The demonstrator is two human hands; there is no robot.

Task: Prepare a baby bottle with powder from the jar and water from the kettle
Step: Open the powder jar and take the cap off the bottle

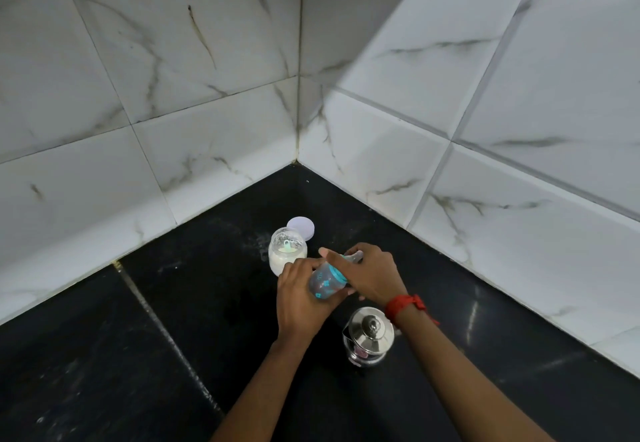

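Home kitchen corner: black stone counter point(173, 337) meeting marble-look wall tiles point(207, 61); steel kettle point(369, 336) and powder jar point(287, 251) on it.

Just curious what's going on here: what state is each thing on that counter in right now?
Baby bottle: tilted, held off the counter, teal collar on.
Left hand: gripping the bottle's body.
Right hand: on its collar.
Jar: open, powder and scoop inside.
Jar lid: off, behind the jar.
Kettle: lid on.

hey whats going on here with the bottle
A person holds a baby bottle tilted over a black counter. The left hand grips its body while the right hand is on the teal collar and teat. Behind it stands an open jar of white powder, its lid beside it. A steel kettle stands nearer the person.
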